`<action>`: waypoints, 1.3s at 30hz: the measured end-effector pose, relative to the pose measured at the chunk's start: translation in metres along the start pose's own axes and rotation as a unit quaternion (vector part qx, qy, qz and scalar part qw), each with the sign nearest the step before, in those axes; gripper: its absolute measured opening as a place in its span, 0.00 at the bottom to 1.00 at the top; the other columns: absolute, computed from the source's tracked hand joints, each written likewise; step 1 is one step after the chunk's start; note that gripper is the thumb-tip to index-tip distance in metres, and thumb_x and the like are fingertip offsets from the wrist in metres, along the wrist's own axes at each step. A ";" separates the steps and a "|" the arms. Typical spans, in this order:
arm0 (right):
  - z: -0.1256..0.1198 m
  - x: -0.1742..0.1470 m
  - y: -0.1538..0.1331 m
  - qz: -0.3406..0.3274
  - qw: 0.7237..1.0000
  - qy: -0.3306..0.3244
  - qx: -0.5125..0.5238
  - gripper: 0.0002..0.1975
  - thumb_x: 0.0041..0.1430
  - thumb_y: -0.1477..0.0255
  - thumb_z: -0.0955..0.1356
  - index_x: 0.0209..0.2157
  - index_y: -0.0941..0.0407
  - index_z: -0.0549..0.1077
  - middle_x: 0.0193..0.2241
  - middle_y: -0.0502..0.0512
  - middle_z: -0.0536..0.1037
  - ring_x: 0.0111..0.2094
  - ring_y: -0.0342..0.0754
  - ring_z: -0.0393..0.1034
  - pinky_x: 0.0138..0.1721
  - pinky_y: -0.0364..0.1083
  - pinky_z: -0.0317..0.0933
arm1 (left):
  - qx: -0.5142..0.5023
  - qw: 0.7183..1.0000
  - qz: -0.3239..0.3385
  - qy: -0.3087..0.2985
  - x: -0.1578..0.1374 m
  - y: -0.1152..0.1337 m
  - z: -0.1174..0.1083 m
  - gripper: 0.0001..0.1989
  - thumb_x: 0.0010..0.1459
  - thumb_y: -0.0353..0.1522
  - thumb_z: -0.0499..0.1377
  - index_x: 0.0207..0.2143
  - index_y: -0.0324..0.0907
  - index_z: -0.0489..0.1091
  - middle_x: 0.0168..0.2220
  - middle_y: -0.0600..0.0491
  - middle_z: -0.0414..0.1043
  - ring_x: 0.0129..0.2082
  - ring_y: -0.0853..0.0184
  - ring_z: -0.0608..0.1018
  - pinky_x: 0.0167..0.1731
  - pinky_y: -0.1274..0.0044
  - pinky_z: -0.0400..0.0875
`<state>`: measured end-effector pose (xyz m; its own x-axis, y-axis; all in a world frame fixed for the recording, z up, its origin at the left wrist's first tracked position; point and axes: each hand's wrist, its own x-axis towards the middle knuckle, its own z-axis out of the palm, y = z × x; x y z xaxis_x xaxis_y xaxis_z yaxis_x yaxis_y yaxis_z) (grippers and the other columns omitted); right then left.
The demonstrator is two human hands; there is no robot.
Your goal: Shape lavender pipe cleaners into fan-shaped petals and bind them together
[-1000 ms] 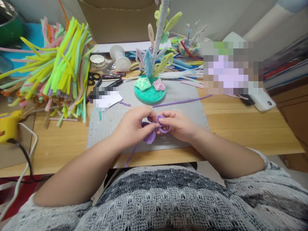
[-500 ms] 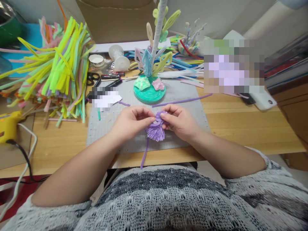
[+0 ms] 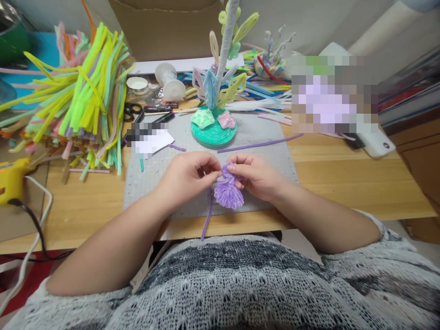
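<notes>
A ruffled purple pipe-cleaner piece [image 3: 228, 195], fanned out at its lower end and bunched at the top, is held just above the grey cutting mat [image 3: 154, 188]. My right hand [image 3: 259, 178] grips its upper part between thumb and fingers. At its left edge, my left hand [image 3: 189, 178] has thumb and index fingertip pinched together on the purple stem. A loose purple pipe cleaner [image 3: 207, 217] hangs over the table's front edge below my left hand. Another purple pipe cleaner [image 3: 261, 143] lies on the mat beyond my hands.
A round green base [image 3: 213, 137] with a pipe-cleaner stem and leaves stands behind my hands. Bundled pipe cleaners [image 3: 89, 87] fill the left side. Black scissors [image 3: 132, 111], white spools [image 3: 170, 82] and a yellow glue gun [image 3: 13, 181] with a cord are also on the table.
The purple piece has swung slightly right and down, so its fanned end shows more fully. My left fingers have drawn a little away from its upper part.
</notes>
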<state>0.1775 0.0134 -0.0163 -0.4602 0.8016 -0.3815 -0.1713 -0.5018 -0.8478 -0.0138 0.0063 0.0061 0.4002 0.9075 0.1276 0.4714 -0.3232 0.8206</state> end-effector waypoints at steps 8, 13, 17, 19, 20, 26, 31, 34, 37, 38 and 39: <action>-0.005 0.000 0.000 0.048 0.994 -0.078 -0.055 0.10 0.51 0.68 0.72 0.31 0.59 0.73 0.17 0.47 0.75 0.17 0.36 0.67 0.20 0.35 0.59 | 0.035 0.999 0.029 -0.004 0.001 -0.001 -0.002 0.01 0.51 0.26 0.62 0.27 0.38 0.72 0.22 0.58 0.70 0.22 0.75 0.69 0.24 0.81 0.61; -0.006 0.000 0.002 0.054 0.990 -0.114 -0.063 0.10 0.52 0.67 0.72 0.32 0.60 0.74 0.18 0.47 0.74 0.18 0.35 0.67 0.19 0.35 0.58 | 0.046 0.997 0.037 -0.040 0.002 -0.001 -0.006 0.01 0.52 0.26 0.62 0.28 0.39 0.72 0.25 0.56 0.72 0.24 0.74 0.70 0.27 0.80 0.63; -0.004 -0.001 0.002 0.062 0.987 -0.128 -0.081 0.10 0.51 0.67 0.73 0.29 0.60 0.73 0.17 0.45 0.72 0.18 0.35 0.65 0.17 0.35 0.54 | 0.037 0.996 0.008 -0.076 0.002 0.000 -0.007 0.01 0.52 0.27 0.61 0.28 0.39 0.72 0.23 0.56 0.71 0.24 0.73 0.70 0.25 0.80 0.62; -0.004 0.000 0.002 0.064 0.986 -0.125 -0.086 0.10 0.51 0.68 0.73 0.27 0.60 0.72 0.16 0.45 0.71 0.17 0.35 0.64 0.16 0.35 0.53 | 0.006 0.996 -0.006 -0.084 0.001 0.001 -0.007 0.02 0.53 0.28 0.59 0.28 0.39 0.72 0.23 0.57 0.70 0.23 0.73 0.69 0.25 0.80 0.62; -0.004 0.000 0.002 0.065 0.987 -0.122 -0.085 0.10 0.51 0.68 0.73 0.27 0.60 0.72 0.16 0.44 0.70 0.16 0.35 0.63 0.16 0.35 0.52 | -0.011 0.996 -0.010 -0.083 0.000 0.001 -0.007 0.04 0.55 0.30 0.59 0.28 0.39 0.72 0.22 0.57 0.69 0.23 0.73 0.69 0.24 0.80 0.61; -0.002 0.001 -0.001 0.068 0.989 -0.102 -0.082 0.07 0.51 0.69 0.71 0.27 0.59 0.72 0.13 0.44 0.70 0.14 0.35 0.60 0.16 0.36 0.51 | 0.042 0.990 0.055 -0.122 -0.001 0.005 -0.008 0.06 0.54 0.33 0.62 0.27 0.40 0.72 0.25 0.55 0.71 0.27 0.70 0.71 0.29 0.78 0.63; 0.000 -0.001 0.000 0.062 0.989 -0.103 -0.087 0.06 0.50 0.71 0.71 0.27 0.60 0.73 0.14 0.44 0.70 0.15 0.34 0.61 0.16 0.35 0.51 | 0.008 0.990 0.088 -0.113 -0.001 0.004 -0.004 0.04 0.56 0.30 0.61 0.28 0.41 0.75 0.26 0.53 0.71 0.29 0.70 0.73 0.31 0.77 0.65; -0.001 0.000 0.003 0.074 0.989 -0.114 -0.066 0.06 0.49 0.71 0.72 0.27 0.60 0.73 0.17 0.44 0.70 0.15 0.34 0.62 0.16 0.35 0.53 | -0.023 0.993 0.093 -0.066 -0.001 0.004 -0.002 0.06 0.56 0.30 0.61 0.26 0.40 0.74 0.25 0.53 0.71 0.28 0.70 0.73 0.30 0.78 0.65; -0.003 0.001 0.004 0.083 0.988 -0.124 -0.036 0.07 0.48 0.71 0.72 0.26 0.60 0.73 0.18 0.46 0.72 0.15 0.34 0.62 0.15 0.35 0.51 | -0.044 0.995 0.081 -0.031 0.000 0.003 -0.001 0.06 0.54 0.29 0.62 0.24 0.40 0.74 0.23 0.54 0.71 0.26 0.71 0.72 0.29 0.78 0.64; -0.003 0.001 0.004 0.085 0.988 -0.128 -0.027 0.07 0.48 0.71 0.72 0.27 0.60 0.74 0.19 0.46 0.72 0.15 0.34 0.62 0.15 0.35 0.50 | -0.050 0.996 0.070 -0.019 0.001 0.002 -0.001 0.06 0.53 0.29 0.62 0.24 0.40 0.73 0.23 0.54 0.70 0.25 0.71 0.71 0.28 0.78 0.64; -0.003 0.001 0.003 0.085 0.987 -0.132 -0.019 0.07 0.48 0.70 0.72 0.27 0.60 0.74 0.19 0.46 0.72 0.16 0.34 0.62 0.15 0.35 0.50 | -0.057 0.997 0.057 -0.008 0.001 0.002 -0.001 0.06 0.53 0.30 0.62 0.23 0.40 0.73 0.22 0.55 0.70 0.25 0.71 0.71 0.28 0.78 0.64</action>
<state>0.1795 0.0134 -0.0205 -0.6908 0.5924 -0.4147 -0.0416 -0.6051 -0.7951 -0.0137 0.0072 0.0084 0.4582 0.8622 0.2160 0.3302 -0.3907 0.8592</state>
